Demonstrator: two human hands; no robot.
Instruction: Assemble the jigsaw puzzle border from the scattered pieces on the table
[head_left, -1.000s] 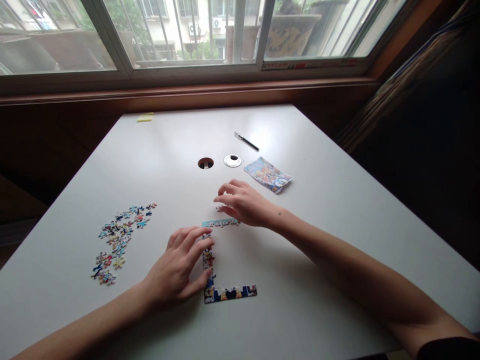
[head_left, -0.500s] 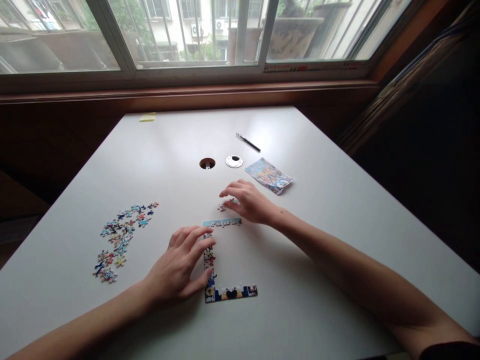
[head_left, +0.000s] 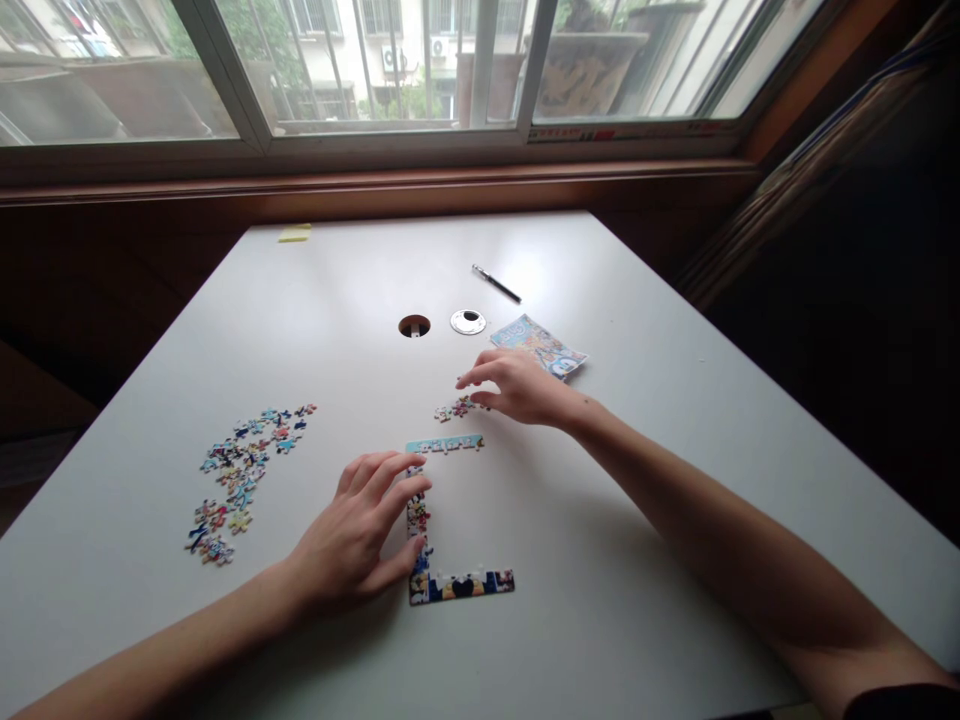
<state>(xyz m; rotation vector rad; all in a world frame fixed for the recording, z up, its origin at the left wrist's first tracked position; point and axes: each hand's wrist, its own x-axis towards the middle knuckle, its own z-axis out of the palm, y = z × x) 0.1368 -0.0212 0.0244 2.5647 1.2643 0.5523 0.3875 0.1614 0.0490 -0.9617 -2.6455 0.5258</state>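
A joined jigsaw border [head_left: 463,587] lies on the white table, with a left side, a bottom strip and a light-blue top strip [head_left: 446,444]. My left hand [head_left: 379,515] rests at the left side of this border, fingers spread and partly covering it. Beyond the top strip is a small group of loose puzzle pieces [head_left: 453,409]. Over the right end of that group hovers my right hand [head_left: 517,385], its fingers curved and apart, with no piece visible between them. Part of the group is hidden by the right hand.
A heap of loose puzzle pieces [head_left: 244,465] spreads on the left. Past my right hand lie a picture sheet [head_left: 555,350], a pen [head_left: 496,284] and a round metal cover [head_left: 468,322] beside a table hole [head_left: 414,327]. A yellow sticky note [head_left: 295,233] is at the far edge.
My right hand has moved right and slightly away from me, uncovering more of the small group of pieces and overlapping the picture sheet. My left hand stays in place.
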